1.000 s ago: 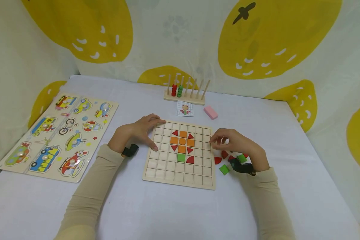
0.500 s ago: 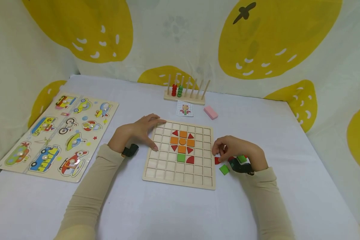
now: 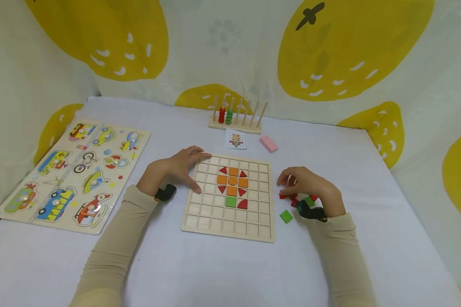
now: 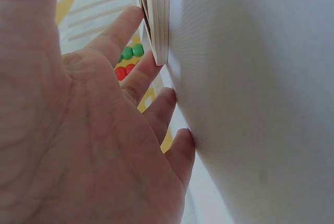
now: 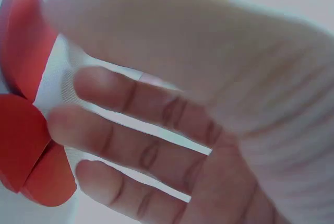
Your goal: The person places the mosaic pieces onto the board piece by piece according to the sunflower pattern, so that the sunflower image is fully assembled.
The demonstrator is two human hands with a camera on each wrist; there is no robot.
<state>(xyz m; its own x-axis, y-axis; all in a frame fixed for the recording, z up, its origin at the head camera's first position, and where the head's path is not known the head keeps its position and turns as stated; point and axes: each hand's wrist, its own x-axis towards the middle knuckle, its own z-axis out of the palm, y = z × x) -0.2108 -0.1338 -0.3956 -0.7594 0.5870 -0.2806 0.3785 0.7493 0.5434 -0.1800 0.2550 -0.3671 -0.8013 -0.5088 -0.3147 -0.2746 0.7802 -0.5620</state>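
Note:
My left hand (image 3: 176,169) rests at the left edge of a pale wooden grid board (image 3: 203,211), thumb on the rim and fingers spread by its far corner. In the left wrist view, straight fingers (image 4: 142,78) touch the board's side and the table. Orange, red and green tiles form a figure on the grid. To the right of the board, my right hand (image 3: 303,184) pinches a red quarter-circle tile (image 5: 27,38) at its thumb tip; the index finger is hidden behind the thumb. More red tiles (image 5: 20,138) lie beside the fingers.
A green square tile (image 3: 286,216) lies right of the board; another (image 3: 309,201) is by the right wrist. Behind the board are a pattern card (image 3: 235,139), a pink block (image 3: 268,143) and a peg rack (image 3: 235,124) with beads. A vehicle puzzle (image 3: 71,179) lies at left.
My right hand has come away from the board's edge, down to the loose red tiles and slightly right. One red tile has shifted with the thumb. The left hand keeps its place.

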